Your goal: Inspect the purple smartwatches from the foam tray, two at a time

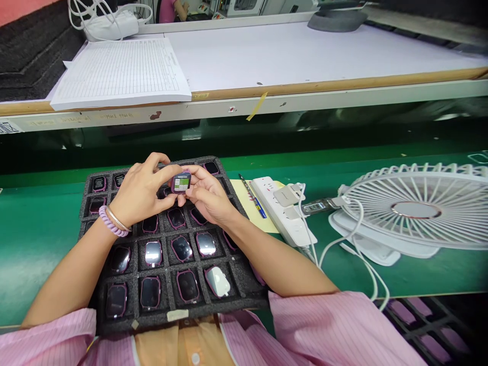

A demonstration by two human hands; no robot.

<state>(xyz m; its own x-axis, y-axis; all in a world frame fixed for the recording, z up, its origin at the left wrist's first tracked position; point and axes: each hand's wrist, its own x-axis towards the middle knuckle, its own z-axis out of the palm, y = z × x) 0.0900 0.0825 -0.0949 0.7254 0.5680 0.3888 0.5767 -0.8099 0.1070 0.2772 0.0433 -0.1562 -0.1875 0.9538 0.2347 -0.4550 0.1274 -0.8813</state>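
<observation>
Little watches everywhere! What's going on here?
A person is holding one watch up over a dark tray. The right hand grips it, and the left hand has its thumb and a finger at the other edge. Its screen is lit, with green and white on it. Lots of other watches sit in the tray's little compartments. To the right are a white power strip and a fan.
</observation>
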